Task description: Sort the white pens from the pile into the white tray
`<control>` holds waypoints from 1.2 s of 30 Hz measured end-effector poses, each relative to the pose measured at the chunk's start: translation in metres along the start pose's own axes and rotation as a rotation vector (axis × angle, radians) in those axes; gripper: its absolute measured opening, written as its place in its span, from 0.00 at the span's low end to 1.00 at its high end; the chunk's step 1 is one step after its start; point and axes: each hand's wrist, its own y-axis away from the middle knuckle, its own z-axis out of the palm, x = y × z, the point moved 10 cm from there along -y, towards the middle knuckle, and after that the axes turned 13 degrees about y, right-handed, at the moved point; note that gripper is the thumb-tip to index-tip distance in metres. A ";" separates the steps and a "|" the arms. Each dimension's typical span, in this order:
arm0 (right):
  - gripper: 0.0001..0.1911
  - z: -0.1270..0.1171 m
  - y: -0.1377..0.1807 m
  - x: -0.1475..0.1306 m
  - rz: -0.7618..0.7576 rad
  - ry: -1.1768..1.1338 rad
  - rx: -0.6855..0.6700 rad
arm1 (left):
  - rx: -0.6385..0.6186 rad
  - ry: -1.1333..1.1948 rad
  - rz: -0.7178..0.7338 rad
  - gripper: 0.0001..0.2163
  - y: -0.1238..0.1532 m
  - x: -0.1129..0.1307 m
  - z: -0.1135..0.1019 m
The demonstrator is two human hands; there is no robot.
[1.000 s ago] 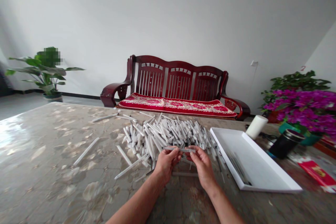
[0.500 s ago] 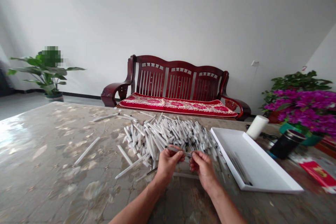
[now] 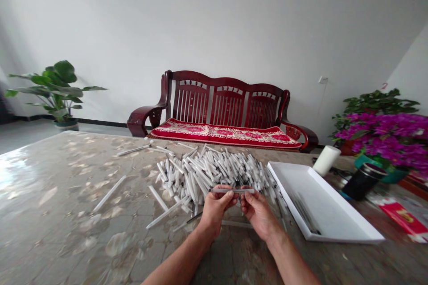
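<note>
Both my hands are over the table in front of a big heap of whitish translucent pen tubes (image 3: 203,169), some with dark tips. Level between them is a slim translucent pen (image 3: 239,191) with a dark left end. My left hand (image 3: 216,207) pinches its left part between thumb and fingers. At its right end, my right hand (image 3: 259,211) grips with thumb and curled fingers. To the right of the hands is a shallow white box (image 3: 337,207). Several thin, darker pens (image 3: 306,213) lie along its left side.
Single tubes lie apart on the left, one of them a long white tube (image 3: 109,193). Behind the box stand a white roll (image 3: 327,160) and a black cup (image 3: 364,181). A red packet (image 3: 404,219) and purple flowers (image 3: 384,133) are at the right.
The pen has turned from a slant, right end lower, to level. My right hand's fingers have shifted along its right end, and more of the pen shows between the hands.
</note>
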 end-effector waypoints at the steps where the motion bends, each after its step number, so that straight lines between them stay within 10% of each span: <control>1: 0.20 -0.003 -0.001 -0.001 -0.007 -0.006 0.019 | -0.013 -0.022 -0.013 0.21 0.001 -0.002 0.001; 9: 0.19 -0.050 0.002 -0.051 -0.209 -0.054 0.194 | -0.400 -0.770 0.019 0.05 0.024 -0.019 0.032; 17: 0.21 -0.139 0.022 -0.108 -0.300 -0.005 0.441 | -0.704 -1.277 0.294 0.15 0.034 -0.018 0.043; 26: 0.19 -0.235 -0.009 -0.148 -0.069 1.363 0.623 | -0.656 -1.427 0.381 0.15 0.029 -0.007 0.037; 36: 0.17 -0.257 -0.012 -0.108 0.096 1.669 0.498 | -0.492 -1.492 0.361 0.14 0.023 0.006 0.031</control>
